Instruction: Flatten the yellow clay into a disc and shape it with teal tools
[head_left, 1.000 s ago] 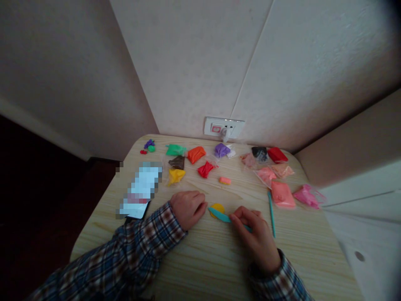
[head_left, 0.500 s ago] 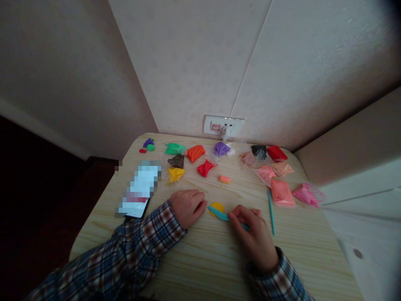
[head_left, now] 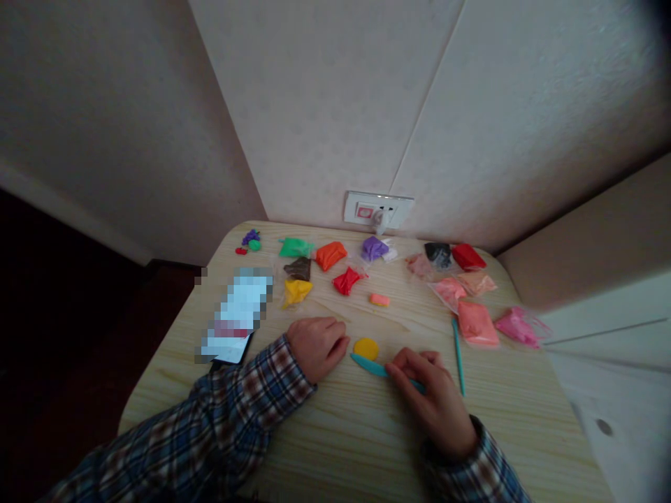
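Observation:
My right hand [head_left: 430, 395] pinches a teal plastic clay knife [head_left: 368, 365] between thumb and fingers. The blade points left, just in front of a flat yellow clay disc [head_left: 365, 348] on the table. My left hand [head_left: 317, 351] rests on the table left of the disc, fingers curled in and thumb alongside, with nothing showing in it. Beyond the disc lies a small pink-and-yellow clay block [head_left: 379, 300]. To the right of my right hand is a second thin teal tool [head_left: 458, 356].
Several bags of coloured clay lie along the back, among them a yellow bag [head_left: 298, 292] and a coral bag [head_left: 477, 323]. A phone [head_left: 238, 314] lies at the left, with small clay grapes [head_left: 251, 237] behind it. A wall socket [head_left: 378, 210] holds a plug.
The knife blade has moved off the yellow disc towards me, so the disc now shows whole. My left hand stays in place; the view has shifted slightly.

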Demonstrator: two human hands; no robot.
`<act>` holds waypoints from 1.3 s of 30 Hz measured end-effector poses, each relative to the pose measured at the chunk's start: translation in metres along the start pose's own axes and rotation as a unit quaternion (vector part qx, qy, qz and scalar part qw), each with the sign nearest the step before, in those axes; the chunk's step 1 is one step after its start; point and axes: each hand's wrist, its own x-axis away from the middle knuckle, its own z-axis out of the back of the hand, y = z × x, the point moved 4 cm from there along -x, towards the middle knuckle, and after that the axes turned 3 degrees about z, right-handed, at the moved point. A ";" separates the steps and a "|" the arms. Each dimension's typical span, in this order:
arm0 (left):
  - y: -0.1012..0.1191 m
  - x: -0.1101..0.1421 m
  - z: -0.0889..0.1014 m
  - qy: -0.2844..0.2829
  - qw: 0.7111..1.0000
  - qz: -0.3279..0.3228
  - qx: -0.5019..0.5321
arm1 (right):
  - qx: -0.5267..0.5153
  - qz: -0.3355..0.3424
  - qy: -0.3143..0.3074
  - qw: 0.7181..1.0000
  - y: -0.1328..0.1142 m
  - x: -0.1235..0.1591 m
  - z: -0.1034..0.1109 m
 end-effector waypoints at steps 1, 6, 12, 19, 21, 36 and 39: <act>0.000 0.000 0.000 0.001 1.000 0.001 0.000 | 0.002 0.007 0.000 1.000 -0.001 0.000 0.000; 0.000 0.000 0.000 0.005 1.000 -0.001 0.000 | 0.001 0.007 0.003 1.000 -0.001 0.001 0.001; 0.000 0.000 0.001 0.000 1.000 -0.003 -0.005 | -0.051 -0.040 0.042 0.997 0.005 0.002 0.004; 0.000 0.001 0.000 -0.004 1.000 0.000 -0.005 | -0.057 -0.055 0.038 0.996 0.005 0.002 0.003; 0.001 0.001 0.000 -0.004 1.000 -0.001 -0.004 | -0.054 -0.055 0.037 0.996 0.005 0.002 0.003; 0.000 0.001 0.000 0.005 1.000 -0.005 -0.005 | -0.074 0.012 0.050 0.996 0.006 0.002 0.007; 0.000 0.001 0.000 0.002 1.000 -0.004 -0.004 | -0.072 0.008 0.054 0.996 0.006 0.002 0.007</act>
